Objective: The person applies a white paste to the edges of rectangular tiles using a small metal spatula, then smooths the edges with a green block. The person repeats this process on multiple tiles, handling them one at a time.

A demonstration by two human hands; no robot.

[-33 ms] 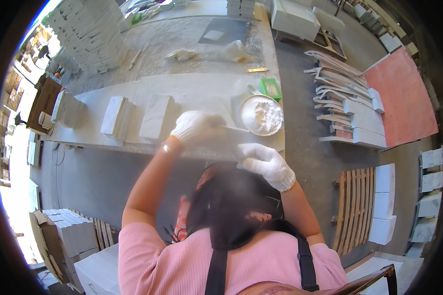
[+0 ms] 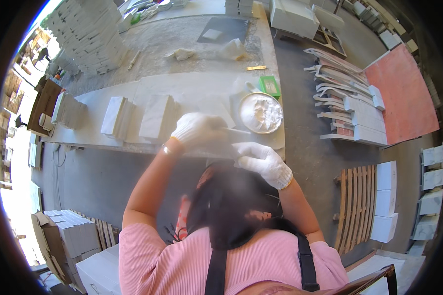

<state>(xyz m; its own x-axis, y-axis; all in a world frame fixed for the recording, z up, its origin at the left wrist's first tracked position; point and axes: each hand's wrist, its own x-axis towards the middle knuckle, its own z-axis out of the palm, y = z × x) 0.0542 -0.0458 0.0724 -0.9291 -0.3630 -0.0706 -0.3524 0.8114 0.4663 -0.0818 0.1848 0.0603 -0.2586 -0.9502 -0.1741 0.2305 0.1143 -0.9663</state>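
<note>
Both my hands wear white knit gloves and are raised over the front edge of the pale worktable (image 2: 93, 98). My left hand (image 2: 198, 129) is closed on a thin white tile (image 2: 238, 131), whose light edge sticks out past the fingers. Its flat side is lost in a grey haze. My right hand (image 2: 265, 163) is lower and nearer, fingers bent in toward the tile; what they pinch is blurred. Just beyond the hands stands a round bowl (image 2: 261, 113) heaped with white powder or paste. A green box (image 2: 269, 86) sits right behind it.
Short tile stacks (image 2: 155, 117) line the table to the left, with a tall stack (image 2: 86, 37) farther back. A yellow strip (image 2: 256, 68) and crumpled cloth (image 2: 182, 54) lie behind. Right of the table are a wooden pallet (image 2: 355, 206) and a red board (image 2: 403, 93) beside white blocks.
My right hand has shifted slightly left and up, closer to the left one. My left hand stays nearly in place on the tile.
</note>
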